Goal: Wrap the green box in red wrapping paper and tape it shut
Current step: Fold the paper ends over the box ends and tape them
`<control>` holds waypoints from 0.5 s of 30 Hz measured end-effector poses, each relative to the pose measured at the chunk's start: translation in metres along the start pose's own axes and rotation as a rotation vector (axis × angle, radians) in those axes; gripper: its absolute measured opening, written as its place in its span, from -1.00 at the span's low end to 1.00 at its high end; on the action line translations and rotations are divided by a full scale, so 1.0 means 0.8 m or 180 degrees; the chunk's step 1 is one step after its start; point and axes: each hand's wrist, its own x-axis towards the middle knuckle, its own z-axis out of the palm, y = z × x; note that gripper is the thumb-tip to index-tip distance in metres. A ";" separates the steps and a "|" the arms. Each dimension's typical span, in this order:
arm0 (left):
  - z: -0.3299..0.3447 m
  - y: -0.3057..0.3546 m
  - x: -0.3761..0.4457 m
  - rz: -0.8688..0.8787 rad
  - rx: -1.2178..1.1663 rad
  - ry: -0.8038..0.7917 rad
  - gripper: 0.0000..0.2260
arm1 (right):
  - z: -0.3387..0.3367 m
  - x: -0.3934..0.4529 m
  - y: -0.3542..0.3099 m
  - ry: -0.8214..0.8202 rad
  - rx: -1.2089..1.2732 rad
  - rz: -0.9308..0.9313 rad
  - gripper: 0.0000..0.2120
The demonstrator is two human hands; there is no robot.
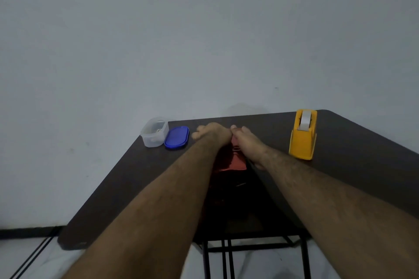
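Left hand (209,133): my arm stretched forward, fingers curled downward.
Right hand (247,142): arm stretched forward, fingertips meeting my left.

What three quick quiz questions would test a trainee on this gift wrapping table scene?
1. True or false: the yellow plastic tape dispenser stands right of both hands.
2. What lies beside the clear plastic tub? A) blue oval plastic lid B) scissors
3. Fill in: both hands rest on the ____ wrapping paper.

Key:
1. True; the left hand and right hand are nearer the middle.
2. A, the lid.
3. Red.
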 end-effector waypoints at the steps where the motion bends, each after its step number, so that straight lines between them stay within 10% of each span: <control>1: -0.006 -0.003 0.005 0.0203 -0.0247 -0.0191 -0.45 | -0.001 0.004 0.003 0.0047 -0.0121 -0.0031 -0.33; 5: -0.028 -0.039 0.011 0.0518 -0.1000 -0.0713 -0.82 | -0.008 0.016 0.004 0.0313 -0.0261 -0.0065 -0.80; 9: -0.011 -0.071 0.000 0.0597 -0.1869 -0.0823 -0.76 | -0.007 0.014 -0.009 0.1001 -0.0754 -0.0039 -0.74; 15: 0.011 -0.075 -0.003 0.0386 -0.2697 -0.0763 -0.78 | 0.004 0.003 -0.035 0.0398 -0.0629 0.0376 -0.81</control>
